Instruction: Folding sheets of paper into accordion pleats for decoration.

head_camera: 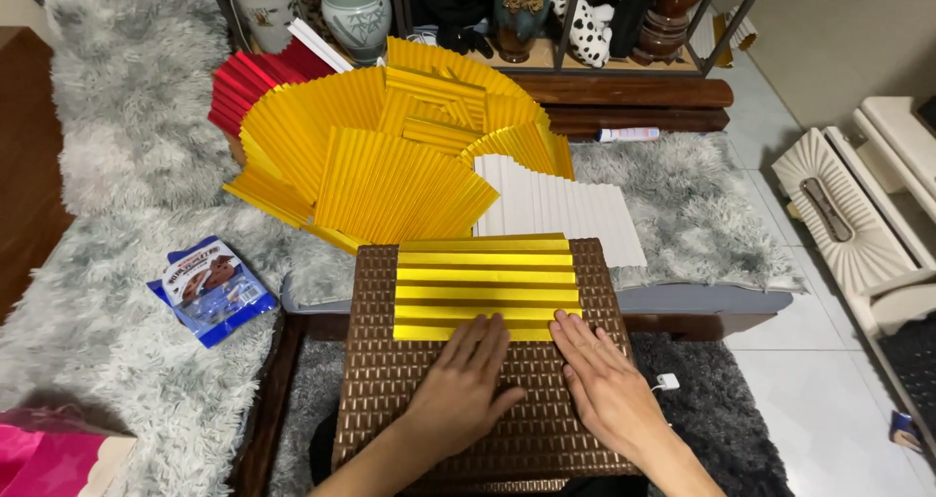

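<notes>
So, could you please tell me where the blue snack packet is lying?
In the head view, the blue snack packet lies on the grey fluffy rug, left of the brown textured board.

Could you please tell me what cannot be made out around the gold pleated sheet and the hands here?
Head view:
- Near edge of the gold pleated sheet: covered by the left hand and right hand.
- Brown textured board: bottom cut off by the frame.
- White pleated sheet: partly under gold fans.

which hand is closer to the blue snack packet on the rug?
Left. The left hand lies on the brown board at the pleated gold paper's near edge, on the side toward the blue snack packet. The right hand rests beside it, farther away.
</notes>
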